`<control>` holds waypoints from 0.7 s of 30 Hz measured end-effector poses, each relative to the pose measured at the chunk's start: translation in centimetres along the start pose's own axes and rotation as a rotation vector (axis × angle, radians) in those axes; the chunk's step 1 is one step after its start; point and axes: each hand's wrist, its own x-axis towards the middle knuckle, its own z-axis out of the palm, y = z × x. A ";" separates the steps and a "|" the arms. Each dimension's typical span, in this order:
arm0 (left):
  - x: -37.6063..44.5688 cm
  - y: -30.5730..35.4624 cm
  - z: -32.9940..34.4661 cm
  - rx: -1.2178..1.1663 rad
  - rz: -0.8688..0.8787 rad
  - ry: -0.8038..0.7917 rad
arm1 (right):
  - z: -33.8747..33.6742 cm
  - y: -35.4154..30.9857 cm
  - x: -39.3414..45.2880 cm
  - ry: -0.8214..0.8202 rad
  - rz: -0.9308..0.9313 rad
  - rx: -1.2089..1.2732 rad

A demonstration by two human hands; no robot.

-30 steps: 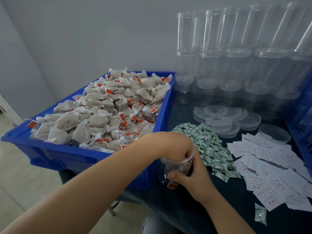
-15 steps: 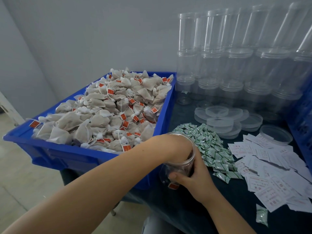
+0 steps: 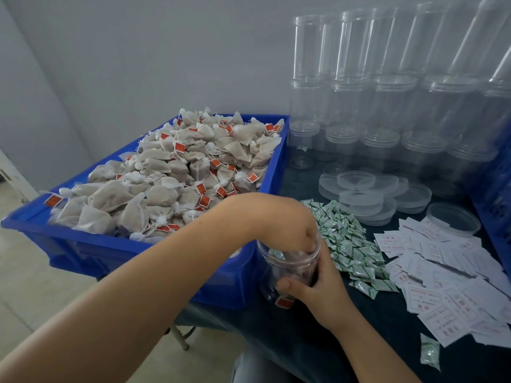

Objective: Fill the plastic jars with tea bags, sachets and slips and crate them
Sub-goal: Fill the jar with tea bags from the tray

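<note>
A clear plastic jar (image 3: pixel 272 275) stands at the table's front edge, beside the blue bin. My right hand (image 3: pixel 318 294) grips its right wall, thumb across the front. My left hand (image 3: pixel 282 217) reaches down from above with its fingers inside the jar's mouth; whether they hold anything is hidden. A red-tagged tea bag (image 3: pixel 284 302) lies in the jar's bottom. The blue bin (image 3: pixel 91 244) on the left is heaped with tea bags (image 3: pixel 166 183). Green sachets (image 3: pixel 348 244) lie in a pile right of the jar, and white slips (image 3: pixel 448 280) are spread further right.
Stacks of empty clear jars (image 3: pixel 387 106) line the back wall. Loose clear lids (image 3: pixel 359 189) lie before them, one lid (image 3: pixel 453 219) apart by the slips. A stray sachet (image 3: pixel 430 352) lies near the front. A blue crate wall (image 3: pixel 497 189) bounds the right side.
My left hand has risen slightly, so more of the jar's rim shows. My right hand keeps its hold and the jar stays in place.
</note>
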 end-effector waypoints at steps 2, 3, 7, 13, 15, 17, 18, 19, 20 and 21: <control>-0.7 -0.6 -0.6 -0.025 0.009 0.103 | 0.0 -0.1 -0.1 -0.002 0.010 0.002; -1.0 -1.0 -0.9 -0.058 0.018 0.161 | 0.0 -0.2 -0.1 -0.002 0.012 -0.002; -1.2 -3.7 -1.7 -0.276 0.025 0.419 | 0.1 -0.6 -0.3 -0.004 0.031 0.001; 1.3 -8.2 0.0 -0.267 -0.088 0.776 | 0.1 -0.9 -0.4 -0.015 0.049 -0.011; 2.2 -9.3 1.0 -0.189 -0.151 0.834 | 0.1 -0.9 -0.4 -0.013 0.048 -0.002; 3.1 -10.2 2.0 -0.160 -0.239 0.845 | 0.1 -0.9 -0.4 -0.010 0.046 0.004; 3.4 -10.5 2.4 -0.158 -0.290 0.817 | 0.1 -0.9 -0.4 -0.006 0.046 0.008; 3.7 -10.8 2.8 -0.154 -0.335 0.760 | 0.1 -0.8 -0.4 -0.002 0.047 0.011; 3.9 -11.0 3.2 -0.147 -0.368 0.682 | 0.1 -0.8 -0.4 0.000 0.049 0.011; 4.2 -11.1 3.6 -0.134 -0.388 0.593 | 0.1 -0.8 -0.4 0.000 0.052 0.010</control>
